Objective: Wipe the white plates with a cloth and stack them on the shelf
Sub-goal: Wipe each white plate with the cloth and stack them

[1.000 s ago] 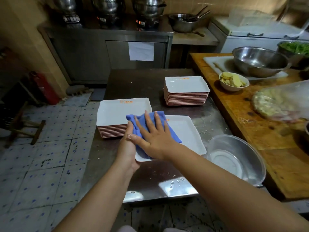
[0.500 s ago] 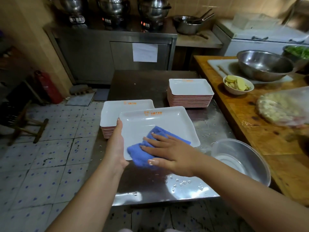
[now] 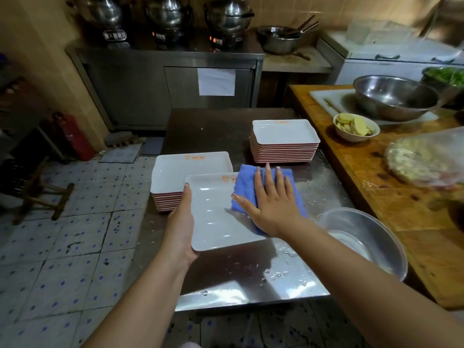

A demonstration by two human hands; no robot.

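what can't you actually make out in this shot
All in the head view:
- Right side of the plate: covered by the cloth and right hand.
- Left hand fingers: under the plate's edge; only the thumb shows.
- Orange print on the plate stacks: too small to read.
- Bagged food: blurred and cut off by the right edge.
- Shelf: not in view.

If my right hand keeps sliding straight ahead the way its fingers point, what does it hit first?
Most likely the far stack of plates: the right hand, flat on the blue cloth, points at its near side. Depth is uncertain.
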